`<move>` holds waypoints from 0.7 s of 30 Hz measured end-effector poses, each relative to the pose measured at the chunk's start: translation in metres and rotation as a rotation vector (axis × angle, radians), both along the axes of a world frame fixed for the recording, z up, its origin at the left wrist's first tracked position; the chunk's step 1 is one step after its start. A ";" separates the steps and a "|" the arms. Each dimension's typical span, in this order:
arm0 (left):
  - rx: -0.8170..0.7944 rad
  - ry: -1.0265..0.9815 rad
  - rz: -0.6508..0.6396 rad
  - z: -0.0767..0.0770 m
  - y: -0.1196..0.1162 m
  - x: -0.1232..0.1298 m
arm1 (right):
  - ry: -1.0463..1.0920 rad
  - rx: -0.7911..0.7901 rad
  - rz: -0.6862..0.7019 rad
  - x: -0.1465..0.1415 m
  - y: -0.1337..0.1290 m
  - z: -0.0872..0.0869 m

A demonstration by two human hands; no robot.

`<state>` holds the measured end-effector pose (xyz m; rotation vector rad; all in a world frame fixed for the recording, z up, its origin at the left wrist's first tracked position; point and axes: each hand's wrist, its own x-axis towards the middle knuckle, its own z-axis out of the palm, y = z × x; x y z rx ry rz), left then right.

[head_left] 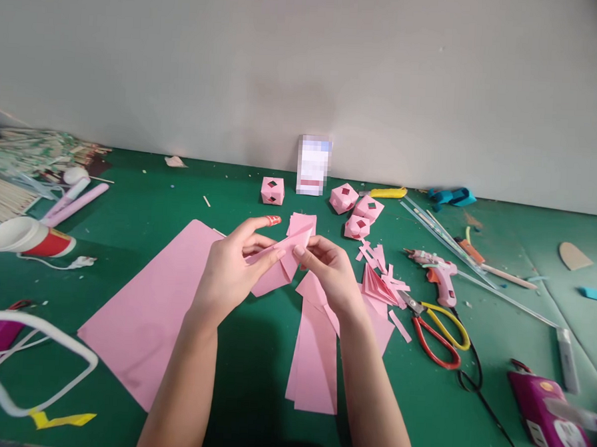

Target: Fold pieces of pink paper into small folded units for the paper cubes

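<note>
A folded piece of pink paper (282, 271) is held above the green table between both hands. My left hand (236, 260) grips its left part, thumb on top, with a red-and-white wrap on one fingertip. My right hand (329, 268) pinches its right edge between thumb and fingers. Just behind it lie small pink pieces (303, 222). Long pink strips (316, 364) lie below my right hand, and a large pink sheet (148, 316) is to the left. Farther back sit pink folded paper shapes with diamond openings, one on the left (273, 191) and several on the right (344, 198).
Right: scissors (437, 331), a pink glue gun (440, 274) with a black cord, pink scraps (379, 286), a yellow cutter (387, 193) and a purple box (543, 416). Left: a paper cup (30, 236), sticks (10, 195) and a white frame (94, 363). A blurred-out upright screen (314, 164) leans on the wall.
</note>
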<state>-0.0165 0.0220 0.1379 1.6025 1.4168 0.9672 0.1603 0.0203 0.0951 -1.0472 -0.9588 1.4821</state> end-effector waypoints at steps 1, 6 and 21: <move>0.005 0.002 0.000 0.000 0.000 0.000 | 0.000 -0.001 -0.003 0.000 0.000 0.000; 0.013 0.011 -0.002 -0.001 0.000 0.000 | 0.012 -0.003 -0.010 -0.001 0.000 0.000; -0.006 0.010 -0.015 0.001 0.000 0.002 | 0.048 0.016 -0.076 0.000 0.000 0.002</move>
